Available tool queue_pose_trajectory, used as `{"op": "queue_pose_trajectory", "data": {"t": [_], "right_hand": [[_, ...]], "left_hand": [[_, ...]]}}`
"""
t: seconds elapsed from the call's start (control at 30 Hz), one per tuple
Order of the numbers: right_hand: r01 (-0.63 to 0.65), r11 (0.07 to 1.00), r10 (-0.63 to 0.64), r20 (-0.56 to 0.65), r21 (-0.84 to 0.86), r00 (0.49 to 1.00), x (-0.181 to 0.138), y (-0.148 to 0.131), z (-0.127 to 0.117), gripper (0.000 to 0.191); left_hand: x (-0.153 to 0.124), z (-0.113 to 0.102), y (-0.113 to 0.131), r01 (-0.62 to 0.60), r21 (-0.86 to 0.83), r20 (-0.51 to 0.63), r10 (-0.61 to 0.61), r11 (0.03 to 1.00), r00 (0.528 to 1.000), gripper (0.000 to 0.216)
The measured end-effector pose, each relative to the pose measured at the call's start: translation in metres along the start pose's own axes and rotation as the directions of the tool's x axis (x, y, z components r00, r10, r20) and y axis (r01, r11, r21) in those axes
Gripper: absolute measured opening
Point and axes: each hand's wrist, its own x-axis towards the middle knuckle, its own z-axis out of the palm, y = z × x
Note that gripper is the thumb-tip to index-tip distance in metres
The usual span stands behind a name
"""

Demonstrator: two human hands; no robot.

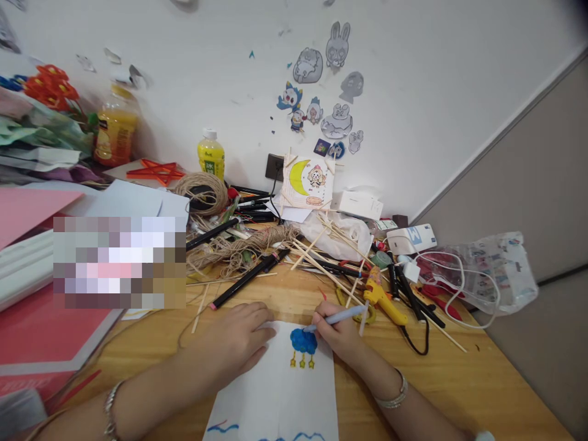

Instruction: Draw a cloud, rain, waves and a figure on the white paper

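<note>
A white sheet of paper (261, 401) lies on the wooden table in front of me. On its upper right is a blue cloud drawing (303, 343) with yellow stars hanging below it, and blue wavy lines run along the near edge. My left hand (236, 340) rests on the paper's upper left side, fingers stretched out, holding nothing. In my right hand (337, 334) is a pale blue pen (344, 315), gripped between the fingers and tilted. Its tip points down at the cloud's top edge.
A yellow hot glue gun (383, 300) lies to the right of my right hand. Black markers (248, 282), twine (261, 242) and thin wooden sticks (316, 266) clutter the table beyond the paper. Two bottles (211, 153) (116, 128) stand by the wall. Red folders (59, 331) are at left.
</note>
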Motion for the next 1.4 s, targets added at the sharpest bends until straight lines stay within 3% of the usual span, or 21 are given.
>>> {"op": "queue_pose_trajectory", "data": {"t": [0.2, 0.8, 1.13, 1.4], "right_hand": [[-0.054, 0.993, 0.06, -0.048, 0.105, 0.997, -0.0026, 0.0034, -0.0023, 0.033], [-0.04, 0.997, 0.041, -0.028, 0.06, 0.999, -0.0016, 0.0015, -0.003, 0.036], [-0.109, 0.958, 0.141, -0.104, 0.267, 0.985, -0.0041, 0.0058, -0.0066, 0.033], [-0.114, 0.979, 0.125, -0.054, 0.168, 0.991, -0.0011, 0.0052, -0.0017, 0.03]], "left_hand": [[0.0, -0.0006, -0.0001, 0.011, 0.007, 0.002, -0.011, 1.0, 1.0, 0.018], [0.0003, -0.001, 0.0009, 0.018, 0.008, 0.001, -0.018, 1.0, 1.0, 0.02], [-0.0014, 0.002, -0.0033, 0.02, 0.062, -0.035, -0.018, 0.998, 0.999, 0.021], [-0.0007, 0.0019, -0.0041, 0.037, 0.113, -0.006, -0.037, 0.993, 0.999, 0.019]]}}
